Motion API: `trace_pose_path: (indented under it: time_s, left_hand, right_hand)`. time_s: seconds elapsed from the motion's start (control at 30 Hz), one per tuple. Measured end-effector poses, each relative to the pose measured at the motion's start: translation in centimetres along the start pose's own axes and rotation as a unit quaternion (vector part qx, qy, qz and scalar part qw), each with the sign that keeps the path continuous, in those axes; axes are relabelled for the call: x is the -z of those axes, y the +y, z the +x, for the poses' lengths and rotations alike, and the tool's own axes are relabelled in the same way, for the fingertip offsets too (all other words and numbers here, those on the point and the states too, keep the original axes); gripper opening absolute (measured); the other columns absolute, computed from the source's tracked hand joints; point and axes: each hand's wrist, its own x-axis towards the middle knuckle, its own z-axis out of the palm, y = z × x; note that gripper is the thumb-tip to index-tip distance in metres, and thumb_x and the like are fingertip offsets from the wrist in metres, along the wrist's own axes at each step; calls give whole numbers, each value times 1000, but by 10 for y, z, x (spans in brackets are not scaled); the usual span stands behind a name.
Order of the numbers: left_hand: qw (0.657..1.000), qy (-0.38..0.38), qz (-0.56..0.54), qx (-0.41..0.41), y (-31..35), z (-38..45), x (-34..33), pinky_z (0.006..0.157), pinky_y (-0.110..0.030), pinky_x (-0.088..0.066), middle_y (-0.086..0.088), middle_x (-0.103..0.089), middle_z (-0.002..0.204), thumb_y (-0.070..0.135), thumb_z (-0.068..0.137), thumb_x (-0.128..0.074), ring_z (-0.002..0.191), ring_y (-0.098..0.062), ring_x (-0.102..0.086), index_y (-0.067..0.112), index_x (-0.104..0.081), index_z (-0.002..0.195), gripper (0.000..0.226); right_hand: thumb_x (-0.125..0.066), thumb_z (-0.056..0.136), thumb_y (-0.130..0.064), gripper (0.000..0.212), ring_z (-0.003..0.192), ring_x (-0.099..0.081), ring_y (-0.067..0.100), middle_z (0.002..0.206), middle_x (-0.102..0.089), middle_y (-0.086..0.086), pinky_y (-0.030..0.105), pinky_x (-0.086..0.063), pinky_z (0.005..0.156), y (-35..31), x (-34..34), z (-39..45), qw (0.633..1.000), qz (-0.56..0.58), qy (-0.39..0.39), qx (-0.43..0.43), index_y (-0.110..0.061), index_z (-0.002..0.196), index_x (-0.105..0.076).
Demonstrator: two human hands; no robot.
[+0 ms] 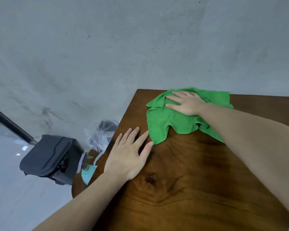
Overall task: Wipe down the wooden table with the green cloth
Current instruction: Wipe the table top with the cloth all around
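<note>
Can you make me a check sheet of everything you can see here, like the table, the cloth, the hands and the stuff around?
Surface: wooden table, brown, dark knot in the grain, bare near the person.
Job's things: green cloth, rumpled, lying near the table's far corner.
Clutter: nothing seen on the table.
Hands: right hand flat on the cloth, fingers straight; left hand flat on the wood, its fingertips right by the cloth's edge.
Cables: nothing seen.
Surroundings: grey wall; black case on the floor; clear plastic bag; turquoise item beside the table, too hidden to name.
</note>
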Motion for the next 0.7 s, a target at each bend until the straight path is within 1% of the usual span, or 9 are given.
trace_pose_path:
  time_s: [0.1, 0.23, 0.27, 0.33, 0.4, 0.47, 0.53, 0.6, 0.7]
  left_hand:
    - [1000, -3, 27, 4, 0, 2, 0, 124, -37, -1, 14, -9, 164, 73, 88, 5, 151, -7, 2, 49, -12, 153, 71]
    - [1000, 0, 29, 8, 2, 2, 1, 124, -38, -2, 14, -9, 164, 76, 81, 13, 151, -8, 1, 48, -13, 153, 81]
    - [1000, -1, 29, 7, 2, 2, 1, 124, -37, -2, 14, -9, 164, 76, 81, 13, 151, -8, 0, 48, -13, 153, 81]
    - [999, 0, 32, 6, 1, 2, 0, 124, -37, -2, 14, -10, 164, 75, 83, 10, 151, -8, -1, 48, -14, 153, 78]
    - [1000, 7, 30, 4, -1, 3, -2, 124, -36, -2, 14, -13, 164, 74, 88, 4, 151, -8, -2, 48, -16, 152, 73]
    - [1000, 11, 27, 4, -2, 2, -3, 123, -34, -3, 14, -15, 163, 72, 91, -2, 151, -7, -3, 48, -19, 152, 68]
    - [1000, 8, 26, 6, -2, 1, -4, 123, -32, -1, 15, -14, 163, 69, 93, -6, 151, -6, -3, 48, -19, 151, 64]
    - [1000, 4, 24, 6, -2, 1, -4, 122, -31, 0, 15, -15, 163, 67, 95, -10, 150, -6, -3, 48, -21, 151, 61]
    - [1000, 18, -7, 0, -2, 0, -2, 122, -31, -4, 14, -23, 161, 62, 97, -17, 150, -7, -11, 46, -33, 148, 55]
  right_hand:
    - [-7, 89, -81, 74, 154, -4, 17, 167, -2, -12, 49, -3, 123, 29, -3, -13, 998, 7, 12, -69, -48, 156, -7]
    - [-11, 94, -73, 72, 152, -13, 24, 167, -14, -3, 50, -12, 122, 51, -15, -38, 982, 4, 73, -173, -40, 157, -17]
    - [-12, 94, -71, 71, 152, -14, 26, 167, -15, -1, 51, -13, 122, 51, -16, -40, 979, -1, 76, -188, -39, 157, -18]
    - [-11, 94, -72, 71, 152, -10, 28, 168, -10, 0, 56, -10, 120, 47, -13, -38, 982, -11, 51, -179, -41, 157, -14]
    - [-9, 92, -76, 69, 154, -3, 28, 168, -1, -3, 61, -3, 118, 41, -8, -32, 994, -26, 15, -106, -49, 155, -8]
    - [-8, 92, -77, 66, 154, 3, 24, 168, 4, -8, 61, 2, 120, 37, -4, -27, 999, -30, -6, -21, -54, 153, -5]
    - [-9, 92, -78, 65, 154, 3, 19, 167, 4, -13, 57, 3, 121, 36, -3, -24, 1000, -25, -6, 16, -55, 153, -5]
    - [-9, 90, -80, 68, 154, 0, 16, 167, 1, -15, 53, 1, 122, 43, -2, -23, 1000, -15, -2, 5, -54, 153, -7]
    - [-6, 88, -82, 74, 154, -2, 18, 167, 1, -13, 54, -1, 122, 58, -3, -34, 997, -1, 6, -78, -51, 155, -5]
